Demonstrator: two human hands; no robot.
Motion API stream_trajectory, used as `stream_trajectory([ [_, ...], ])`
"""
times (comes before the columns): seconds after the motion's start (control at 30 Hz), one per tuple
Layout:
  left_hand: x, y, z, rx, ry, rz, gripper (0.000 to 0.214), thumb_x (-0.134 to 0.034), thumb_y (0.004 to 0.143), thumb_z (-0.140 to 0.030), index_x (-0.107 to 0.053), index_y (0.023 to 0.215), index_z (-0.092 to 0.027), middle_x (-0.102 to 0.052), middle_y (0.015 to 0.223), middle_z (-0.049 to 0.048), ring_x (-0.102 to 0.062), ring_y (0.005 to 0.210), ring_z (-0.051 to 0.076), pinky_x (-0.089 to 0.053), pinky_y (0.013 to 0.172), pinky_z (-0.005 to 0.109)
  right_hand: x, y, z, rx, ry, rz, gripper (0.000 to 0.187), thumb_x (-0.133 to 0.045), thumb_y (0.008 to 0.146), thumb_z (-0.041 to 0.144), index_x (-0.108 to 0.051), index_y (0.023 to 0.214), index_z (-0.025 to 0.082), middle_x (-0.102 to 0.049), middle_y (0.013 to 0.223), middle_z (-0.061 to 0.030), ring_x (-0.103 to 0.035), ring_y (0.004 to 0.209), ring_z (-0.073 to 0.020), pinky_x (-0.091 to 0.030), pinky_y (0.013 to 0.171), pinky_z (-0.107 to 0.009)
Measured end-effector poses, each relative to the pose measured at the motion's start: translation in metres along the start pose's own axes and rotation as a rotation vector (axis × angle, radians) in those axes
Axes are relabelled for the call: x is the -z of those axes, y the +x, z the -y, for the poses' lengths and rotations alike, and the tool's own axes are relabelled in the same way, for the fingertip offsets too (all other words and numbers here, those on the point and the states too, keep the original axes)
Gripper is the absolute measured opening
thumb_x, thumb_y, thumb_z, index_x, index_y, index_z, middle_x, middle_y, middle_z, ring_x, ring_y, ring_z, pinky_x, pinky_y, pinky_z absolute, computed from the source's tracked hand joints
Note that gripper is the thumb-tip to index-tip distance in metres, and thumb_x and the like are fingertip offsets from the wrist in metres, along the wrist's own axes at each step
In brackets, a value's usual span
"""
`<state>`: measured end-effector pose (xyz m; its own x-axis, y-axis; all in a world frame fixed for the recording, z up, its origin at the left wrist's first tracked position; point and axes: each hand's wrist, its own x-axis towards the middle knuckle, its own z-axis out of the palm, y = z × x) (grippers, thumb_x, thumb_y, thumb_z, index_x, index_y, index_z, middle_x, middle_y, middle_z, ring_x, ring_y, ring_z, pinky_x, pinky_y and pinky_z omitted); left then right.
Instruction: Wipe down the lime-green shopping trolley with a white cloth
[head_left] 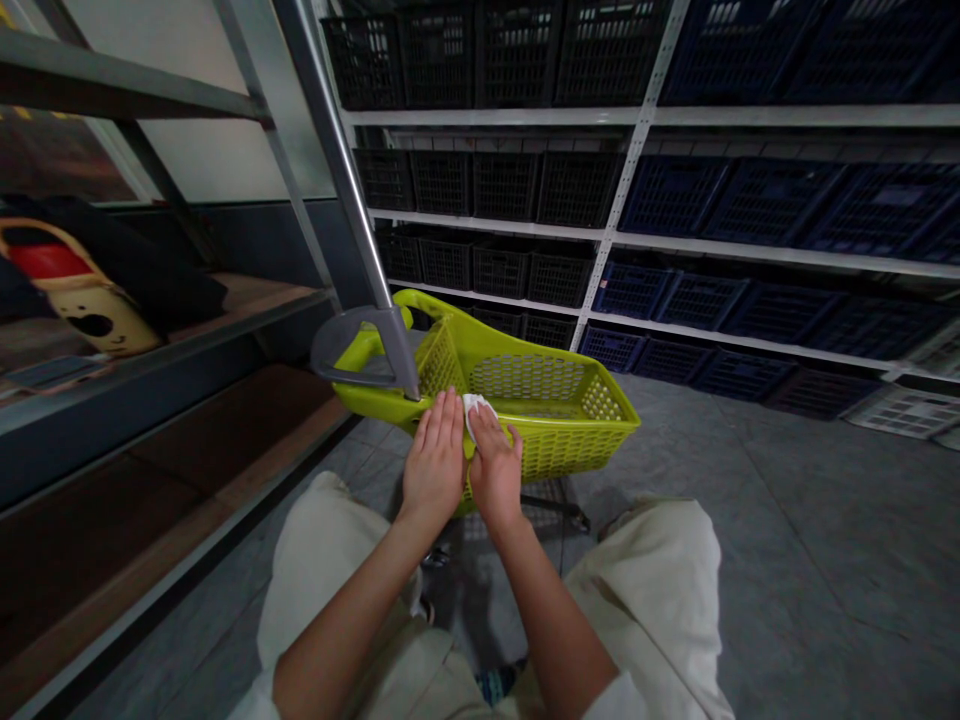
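Observation:
A lime-green plastic mesh shopping basket point(540, 455) sits on a wheeled wire cart frame point(525, 515), directly in front of me. My right hand point(495, 465) presses a small white cloth point(475, 412) against the near rim of the basket. My left hand point(435, 455) lies flat beside it on the same rim, its fingers spread slightly and touching the cloth's edge. Most of the cloth is hidden under my right fingers.
A metal pole with a grey handle bracket point(364, 345) rises beside the basket. Metal shelving with black and blue crates point(750, 200) fills the far side. A wooden shelf point(247, 305) at left holds a yellow-and-red object and dark fabric. Grey tiles cover the floor.

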<state>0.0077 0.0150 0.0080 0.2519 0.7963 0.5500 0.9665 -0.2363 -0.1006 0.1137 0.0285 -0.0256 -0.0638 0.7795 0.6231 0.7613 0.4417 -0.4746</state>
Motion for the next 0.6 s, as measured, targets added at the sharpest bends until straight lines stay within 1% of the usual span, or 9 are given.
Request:
stream_trajectory([
  [0.07, 0.002, 0.000, 0.001, -0.010, -0.013, 0.014, 0.072, -0.043, 0.089, -0.017, -0.024, 0.155, 0.003, -0.022, 0.165, 0.0194, -0.017, 0.155, 0.029, -0.023, 0.126, 0.046, 0.006, -0.003, -0.016, -0.021, -0.025, -0.009, 0.068, -0.037, 0.083, -0.002, -0.050, 0.145, 0.023, -0.054, 0.150, -0.0071, -0.045, 0.142, -0.0137, -0.020, 0.118, -0.036],
  [0.2, 0.004, 0.000, 0.001, -0.018, -0.039, 0.033, 0.078, -0.049, 0.085, -0.018, -0.021, 0.156, 0.003, -0.021, 0.165, 0.0201, -0.016, 0.155, 0.029, -0.022, 0.126, 0.046, 0.018, -0.012, -0.058, -0.166, -0.100, -0.101, 0.066, -0.035, 0.084, -0.001, -0.055, 0.142, 0.025, -0.059, 0.145, -0.0069, -0.049, 0.139, -0.0160, -0.024, 0.116, -0.039],
  [0.27, 0.003, 0.000, 0.000, -0.013, -0.040, 0.035, 0.078, -0.049, 0.086, -0.017, -0.021, 0.156, 0.003, -0.021, 0.165, 0.0207, -0.016, 0.155, 0.030, -0.022, 0.126, 0.046, 0.018, -0.013, -0.065, -0.228, -0.131, -0.145, 0.065, -0.036, 0.083, 0.000, -0.056, 0.140, 0.025, -0.059, 0.145, -0.0075, -0.050, 0.139, -0.0177, -0.024, 0.115, -0.041],
  [0.3, 0.002, 0.001, 0.000, -0.011, -0.036, 0.034, 0.077, -0.048, 0.086, -0.017, -0.022, 0.155, 0.004, -0.021, 0.165, 0.0210, -0.017, 0.155, 0.030, -0.022, 0.126, 0.046, 0.016, -0.011, -0.063, -0.243, -0.137, -0.160, 0.065, -0.036, 0.083, 0.001, -0.056, 0.140, 0.024, -0.059, 0.144, -0.0081, -0.051, 0.138, -0.0184, -0.024, 0.115, -0.042],
  [0.37, 0.000, 0.001, -0.001, -0.010, -0.026, 0.025, 0.074, -0.047, 0.087, -0.016, -0.024, 0.155, 0.004, -0.022, 0.165, 0.0211, -0.018, 0.155, 0.030, -0.022, 0.126, 0.046, 0.009, -0.006, -0.049, -0.231, -0.124, -0.164, 0.065, -0.036, 0.083, 0.000, -0.056, 0.140, 0.023, -0.061, 0.142, -0.0091, -0.052, 0.137, -0.0188, -0.024, 0.116, -0.042],
  [0.5, -0.004, 0.000, 0.000, -0.004, -0.010, -0.013, 0.065, -0.038, 0.091, -0.014, -0.029, 0.154, 0.002, -0.027, 0.164, 0.0190, -0.019, 0.154, 0.028, -0.024, 0.125, 0.044, -0.007, 0.006, -0.004, -0.074, -0.020, -0.074, 0.065, -0.037, 0.083, -0.001, -0.054, 0.142, 0.022, -0.060, 0.144, -0.0077, -0.049, 0.139, -0.0149, -0.024, 0.116, -0.035],
  [0.57, -0.003, 0.000, 0.001, -0.002, -0.002, -0.017, 0.063, -0.035, 0.093, -0.013, -0.030, 0.154, 0.001, -0.028, 0.164, 0.0180, -0.019, 0.155, 0.027, -0.025, 0.125, 0.044, -0.009, 0.007, 0.006, -0.008, 0.019, -0.042, 0.064, -0.037, 0.085, 0.000, -0.054, 0.142, 0.023, -0.058, 0.146, -0.0065, -0.047, 0.141, -0.0129, -0.022, 0.117, -0.033],
  [0.6, -0.003, 0.000, 0.001, -0.005, 0.000, -0.010, 0.063, -0.035, 0.093, -0.013, -0.029, 0.154, 0.001, -0.028, 0.164, 0.0181, -0.019, 0.155, 0.027, -0.025, 0.125, 0.044, -0.008, 0.007, 0.006, 0.011, 0.023, -0.034, 0.064, -0.037, 0.085, 0.000, -0.053, 0.142, 0.023, -0.057, 0.147, -0.0062, -0.046, 0.141, -0.0124, -0.021, 0.118, -0.034],
])
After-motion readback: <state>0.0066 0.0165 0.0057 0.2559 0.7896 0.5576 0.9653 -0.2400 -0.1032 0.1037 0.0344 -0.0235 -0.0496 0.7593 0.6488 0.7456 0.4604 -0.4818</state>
